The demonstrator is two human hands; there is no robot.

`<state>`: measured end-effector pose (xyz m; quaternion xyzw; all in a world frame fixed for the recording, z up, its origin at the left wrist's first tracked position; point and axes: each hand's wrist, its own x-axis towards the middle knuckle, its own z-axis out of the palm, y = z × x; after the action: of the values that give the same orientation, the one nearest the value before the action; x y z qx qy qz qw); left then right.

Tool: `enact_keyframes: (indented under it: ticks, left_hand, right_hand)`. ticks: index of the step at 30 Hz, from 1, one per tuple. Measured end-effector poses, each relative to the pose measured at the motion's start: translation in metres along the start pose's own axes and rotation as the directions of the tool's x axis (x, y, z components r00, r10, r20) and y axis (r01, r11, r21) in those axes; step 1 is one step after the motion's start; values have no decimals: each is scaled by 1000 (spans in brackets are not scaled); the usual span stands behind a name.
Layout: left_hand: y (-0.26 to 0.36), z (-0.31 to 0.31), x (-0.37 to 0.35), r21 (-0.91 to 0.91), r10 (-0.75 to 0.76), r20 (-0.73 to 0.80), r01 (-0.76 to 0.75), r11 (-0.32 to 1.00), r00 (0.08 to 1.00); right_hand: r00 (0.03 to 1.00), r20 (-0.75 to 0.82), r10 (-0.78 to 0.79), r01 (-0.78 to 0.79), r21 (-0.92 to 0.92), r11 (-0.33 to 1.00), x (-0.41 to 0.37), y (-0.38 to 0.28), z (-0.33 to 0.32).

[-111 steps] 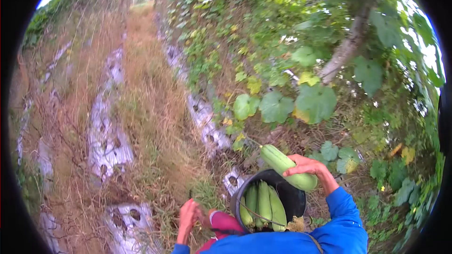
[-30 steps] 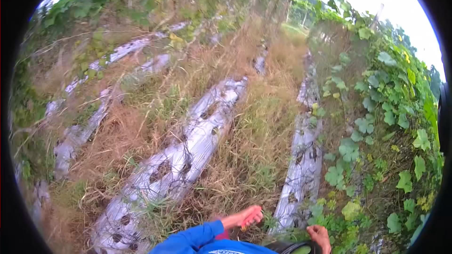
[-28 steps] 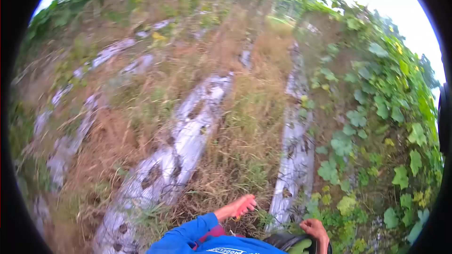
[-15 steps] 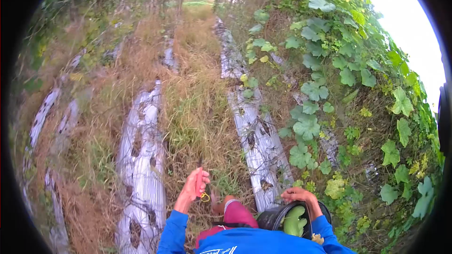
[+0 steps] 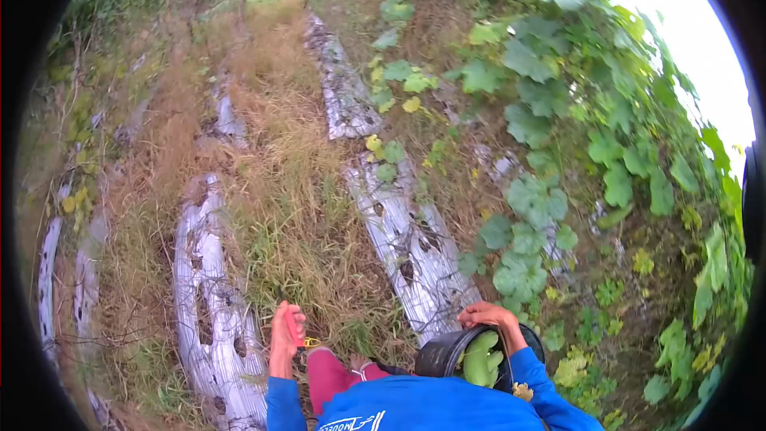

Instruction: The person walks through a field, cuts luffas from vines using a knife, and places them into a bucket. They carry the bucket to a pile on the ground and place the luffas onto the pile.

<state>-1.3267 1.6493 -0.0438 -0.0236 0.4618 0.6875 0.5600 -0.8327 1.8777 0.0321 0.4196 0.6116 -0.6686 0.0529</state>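
Observation:
My left hand (image 5: 286, 330), low and left of centre, is closed round a red-handled knife (image 5: 293, 326). Its thin dark tip points forward, and a yellow cord loop (image 5: 309, 342) dangles from the handle. My right hand (image 5: 488, 316) is just beyond the far rim of a black bucket (image 5: 435, 356), its fingers curled in with nothing visible in them. The right forearm crosses over the bucket, which seems to hang from it; the handle is hidden. Inside the bucket lie pale green gourds (image 5: 482, 359), partly covered by the arm and the rim.
Leafy climbing vines (image 5: 535, 199) form a wall along the right. Torn silvery plastic mulch strips (image 5: 415, 255) run away from me on both sides of a dry grass path (image 5: 287, 223). More vines and posts stand at the far left.
I have moved forward along the path, and the view has swung to the right. The vine leaves look nearer. My left hand still grips the knife, and the bucket stays at my right arm.

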Motion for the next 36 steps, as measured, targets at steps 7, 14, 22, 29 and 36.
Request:
enact_keyframes:
  ticks: [7, 14, 22, 29, 36]
  left_hand:
    - [75, 28, 101, 74, 59, 43, -62, 995, 997]
    - [160, -16, 278, -11, 24, -79, -25, 1000, 997]
    - [309, 45, 441, 22, 61, -49, -60, 998, 997]
    - [401, 138, 535, 217, 101, 110, -123, 968, 989]
    - [415, 112, 681, 132, 49, -62, -40, 990, 997]
  right_hand:
    - [991, 128, 27, -29, 13, 999, 133, -65, -57]
    - [1000, 16, 23, -24, 66, 998, 241, -164, -95]
    - [984, -178, -13, 46, 181, 982, 338, -265, -127]
    - [997, -74, 15, -7, 103, 995, 438, -361, -181]
    - [999, -39, 37, -32, 130, 991, 580, -389, -261]
